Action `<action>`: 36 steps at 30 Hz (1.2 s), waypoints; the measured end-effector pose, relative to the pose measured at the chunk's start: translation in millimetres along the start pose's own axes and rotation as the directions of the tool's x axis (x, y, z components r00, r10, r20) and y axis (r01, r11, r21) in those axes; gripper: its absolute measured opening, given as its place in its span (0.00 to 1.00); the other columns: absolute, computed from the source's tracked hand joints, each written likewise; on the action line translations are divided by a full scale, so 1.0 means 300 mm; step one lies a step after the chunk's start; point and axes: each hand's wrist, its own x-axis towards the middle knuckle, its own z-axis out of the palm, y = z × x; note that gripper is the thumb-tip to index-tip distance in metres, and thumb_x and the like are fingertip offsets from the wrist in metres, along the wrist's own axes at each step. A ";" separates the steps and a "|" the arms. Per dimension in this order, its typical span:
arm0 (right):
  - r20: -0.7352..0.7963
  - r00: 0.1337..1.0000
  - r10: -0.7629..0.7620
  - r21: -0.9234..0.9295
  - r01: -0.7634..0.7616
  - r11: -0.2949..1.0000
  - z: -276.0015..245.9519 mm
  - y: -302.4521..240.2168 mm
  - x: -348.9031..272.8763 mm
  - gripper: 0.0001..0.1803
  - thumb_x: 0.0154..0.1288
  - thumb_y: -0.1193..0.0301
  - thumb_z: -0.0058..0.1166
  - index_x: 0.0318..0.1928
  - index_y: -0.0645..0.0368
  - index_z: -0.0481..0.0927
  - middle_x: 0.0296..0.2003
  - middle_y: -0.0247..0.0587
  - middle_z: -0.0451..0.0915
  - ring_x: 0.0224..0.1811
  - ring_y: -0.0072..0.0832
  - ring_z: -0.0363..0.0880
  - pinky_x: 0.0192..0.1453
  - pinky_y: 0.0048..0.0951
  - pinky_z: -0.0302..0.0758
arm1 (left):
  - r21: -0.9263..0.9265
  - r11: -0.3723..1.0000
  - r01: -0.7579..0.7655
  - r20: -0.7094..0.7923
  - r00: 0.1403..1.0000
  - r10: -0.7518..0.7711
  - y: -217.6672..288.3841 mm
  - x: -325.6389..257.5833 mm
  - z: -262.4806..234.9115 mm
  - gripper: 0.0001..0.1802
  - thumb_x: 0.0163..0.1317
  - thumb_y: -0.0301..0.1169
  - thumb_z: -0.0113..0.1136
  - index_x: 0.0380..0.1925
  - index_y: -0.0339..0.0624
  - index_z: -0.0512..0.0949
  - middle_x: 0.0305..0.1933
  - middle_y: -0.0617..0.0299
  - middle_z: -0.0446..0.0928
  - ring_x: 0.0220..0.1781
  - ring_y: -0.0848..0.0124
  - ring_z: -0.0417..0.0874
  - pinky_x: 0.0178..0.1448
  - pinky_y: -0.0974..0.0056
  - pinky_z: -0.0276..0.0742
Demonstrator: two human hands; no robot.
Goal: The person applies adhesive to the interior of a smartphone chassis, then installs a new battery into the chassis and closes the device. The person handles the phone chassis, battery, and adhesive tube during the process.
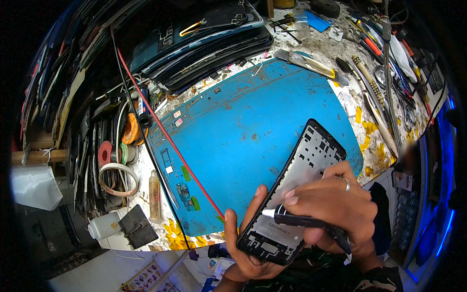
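Mat: blue work mat (253, 121), frame centre.
Frame: phone frame (296, 190), lower centre; long axis runs lower left to upper right.
Left hand (245, 243): cups frame's lower end.
Right hand (335, 204): pinches black tool (311, 221); white tip points left onto frame.

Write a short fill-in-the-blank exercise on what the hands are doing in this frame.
1. The left hand holds a phone frame from ____.
2. The right hand grips a black ____ with a white tip.
3. The work mat on the bench is ____ in colour.
4. A ring sits on a finger of the ____ hand.

Missing words: below; tool; blue; right
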 end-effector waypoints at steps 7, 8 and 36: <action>-0.010 1.000 -0.018 0.003 0.018 1.000 0.003 0.008 -0.004 0.14 0.58 0.63 0.60 0.43 0.54 0.85 0.33 0.32 0.85 0.37 0.24 0.85 0.44 0.28 0.69 | -0.069 0.997 0.038 -0.011 0.999 -0.039 0.008 0.003 0.009 0.65 0.49 0.57 0.70 0.73 0.51 0.33 0.71 0.40 0.58 0.65 0.57 0.72 0.72 0.50 0.64; -0.016 1.000 -0.023 -0.005 0.022 1.000 0.003 0.009 -0.005 0.14 0.58 0.63 0.61 0.43 0.54 0.85 0.32 0.32 0.85 0.37 0.24 0.85 0.43 0.28 0.69 | -0.074 0.996 0.045 -0.008 0.999 -0.046 0.011 0.004 0.011 0.65 0.50 0.58 0.69 0.73 0.51 0.33 0.71 0.40 0.58 0.65 0.58 0.72 0.72 0.49 0.63; -0.039 0.999 0.007 -0.002 -0.007 1.000 0.001 0.015 -0.006 0.14 0.56 0.64 0.62 0.42 0.54 0.86 0.33 0.31 0.85 0.37 0.24 0.85 0.46 0.30 0.69 | 0.210 0.870 -0.447 0.482 0.821 0.306 -0.074 0.047 -0.052 0.57 0.62 0.39 0.64 0.69 0.36 0.26 0.69 0.29 0.55 0.63 0.45 0.74 0.69 0.48 0.70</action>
